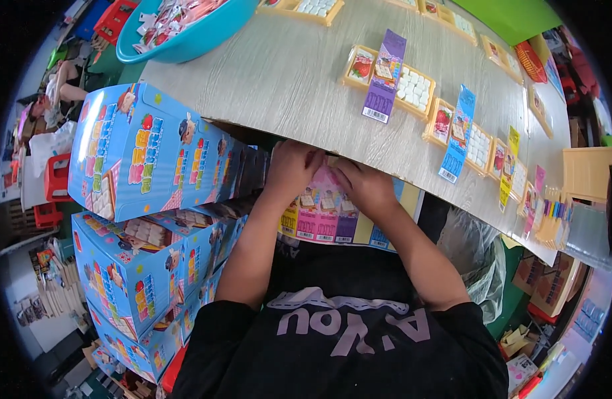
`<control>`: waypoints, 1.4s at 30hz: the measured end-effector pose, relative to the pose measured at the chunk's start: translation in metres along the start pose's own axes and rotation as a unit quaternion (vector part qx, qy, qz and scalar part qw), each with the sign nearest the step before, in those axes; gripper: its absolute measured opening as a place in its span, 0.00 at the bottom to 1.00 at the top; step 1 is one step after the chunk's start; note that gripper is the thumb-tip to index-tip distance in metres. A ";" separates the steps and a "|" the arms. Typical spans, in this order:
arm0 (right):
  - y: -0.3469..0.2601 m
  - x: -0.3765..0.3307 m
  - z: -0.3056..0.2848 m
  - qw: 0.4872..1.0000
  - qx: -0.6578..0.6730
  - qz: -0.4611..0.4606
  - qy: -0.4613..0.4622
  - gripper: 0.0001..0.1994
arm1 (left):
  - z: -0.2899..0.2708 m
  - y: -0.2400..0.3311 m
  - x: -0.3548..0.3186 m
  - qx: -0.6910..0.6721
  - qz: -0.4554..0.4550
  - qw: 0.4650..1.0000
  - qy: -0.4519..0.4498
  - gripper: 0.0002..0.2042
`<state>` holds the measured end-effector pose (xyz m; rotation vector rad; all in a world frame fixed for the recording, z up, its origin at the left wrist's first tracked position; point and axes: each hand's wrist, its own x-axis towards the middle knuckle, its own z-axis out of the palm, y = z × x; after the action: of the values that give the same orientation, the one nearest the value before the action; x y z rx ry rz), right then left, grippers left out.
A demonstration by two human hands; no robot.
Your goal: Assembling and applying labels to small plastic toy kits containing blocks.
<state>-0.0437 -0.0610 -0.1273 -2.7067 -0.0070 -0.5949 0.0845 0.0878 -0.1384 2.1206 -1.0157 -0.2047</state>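
Below the table's front edge, my left hand and my right hand are close together, fingers bent and closed on the upper part of a sheet of colourful printed labels. The sheet lies over my lap, with yellow, pink, purple and blue strips showing. Some fingertips are hidden by the hands and the table edge. On the table ahead, yellow trays of white pieces stand in a row with strawberry packets. Across them lie a purple label, a blue label and a yellow label.
Stacked blue printed cartons rise at my left beside the table. A turquoise basin of small packets sits at the far left. More trays stand farther back. Clear plastic hangs below the table at right.
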 end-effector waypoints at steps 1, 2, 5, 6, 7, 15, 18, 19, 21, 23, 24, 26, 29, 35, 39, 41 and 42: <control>0.002 -0.006 -0.009 1.000 -0.001 0.000 0.000 0.08 | 0.002 0.001 0.002 0.011 0.005 1.000 0.009 0.07; 0.000 -0.010 -0.026 0.998 0.038 -0.038 -0.045 0.09 | 0.002 -0.003 0.002 0.014 0.003 1.000 0.013 0.07; -0.012 -0.034 -0.096 0.970 0.073 -0.126 -0.194 0.11 | 0.005 -0.014 0.003 0.074 0.076 0.993 0.057 0.09; -0.019 -0.047 -0.122 0.972 0.108 -0.117 -0.173 0.10 | 0.007 -0.014 0.006 0.073 0.061 0.995 0.030 0.12; -0.026 -0.058 -0.145 0.972 0.145 -0.110 -0.151 0.09 | 0.008 -0.015 0.006 0.075 0.044 0.996 0.003 0.17; -0.012 -0.109 -0.275 0.979 0.189 0.070 0.017 0.12 | 0.003 0.006 -0.005 0.142 0.114 0.977 0.113 0.13; -0.002 -0.119 -0.278 0.977 0.175 0.096 0.075 0.15 | -0.007 0.030 -0.039 0.153 0.253 0.938 0.181 0.04; 0.000 -0.122 -0.274 0.977 0.168 0.102 0.079 0.17 | -0.019 0.036 -0.036 0.161 0.262 0.935 0.177 0.04; -0.001 -0.124 -0.270 0.973 0.175 0.118 0.089 0.19 | -0.047 0.062 -0.026 0.087 0.344 0.900 0.255 0.01; 0.003 -0.129 -0.269 0.971 0.170 0.133 0.102 0.19 | -0.069 0.074 0.017 0.142 0.303 0.903 0.268 0.03; 0.006 -0.131 -0.272 0.971 0.174 0.122 0.106 0.19 | -0.077 0.082 0.049 0.192 0.253 0.914 0.252 0.05; 0.011 -0.128 -0.272 0.972 0.191 0.088 0.106 0.18 | -0.089 0.081 0.108 0.285 0.173 0.915 0.226 0.14; 0.005 -0.116 -0.279 0.970 0.214 0.045 0.103 0.18 | -0.091 0.046 0.167 0.344 0.124 0.910 0.195 0.22; 0.013 -0.110 -0.282 0.967 0.234 0.019 0.096 0.20 | -0.077 0.046 0.167 0.308 0.007 0.948 0.076 0.27; 0.021 -0.095 -0.279 0.964 0.257 -0.013 0.062 0.20 | -0.082 0.067 0.127 0.300 0.026 0.952 0.055 0.28; 0.018 -0.089 -0.278 0.964 0.262 -0.029 0.040 0.19 | -0.083 0.071 0.107 0.308 0.017 0.949 0.060 0.28; 0.017 -0.084 -0.275 0.964 0.262 -0.024 0.037 0.19 | -0.083 0.071 0.104 0.317 0.013 0.946 0.067 0.28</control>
<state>-0.2300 -0.1682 0.0643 -2.1745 -0.1840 -0.6062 0.1479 0.0315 -0.0130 2.6419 -1.1288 0.3240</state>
